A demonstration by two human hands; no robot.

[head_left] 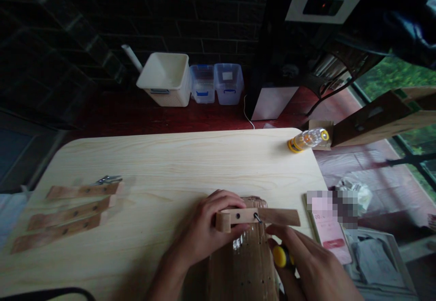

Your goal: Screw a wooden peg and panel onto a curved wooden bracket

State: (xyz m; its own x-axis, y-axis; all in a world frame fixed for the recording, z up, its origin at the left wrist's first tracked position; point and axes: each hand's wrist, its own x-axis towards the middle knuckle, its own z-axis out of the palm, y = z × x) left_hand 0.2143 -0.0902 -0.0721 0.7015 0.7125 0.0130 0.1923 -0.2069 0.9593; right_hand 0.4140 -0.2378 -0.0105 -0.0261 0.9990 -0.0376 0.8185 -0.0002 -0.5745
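My left hand (214,219) is closed round the left part of a wooden piece (279,216) with dark round holes and a block at its left end. The piece lies across a brown, tape-wrapped cardboard block (243,264) with small holes in its top. Beside it on the right, my right hand (303,255) is closed on a screwdriver (279,256) with a yellow and black handle; its shaft is mostly hidden by my fingers. A small dark metal fastener (258,218) sticks out at the piece's right-hand hole, close to my right fingertips.
Three similar wooden pieces (71,212) lie at the table's left, with metal parts (108,180) by the farthest. A clear bottle with yellow ends (308,140) is at the far right corner. A phone (330,230) lies at the right edge. Bins (166,76) stand beyond the table (190,155).
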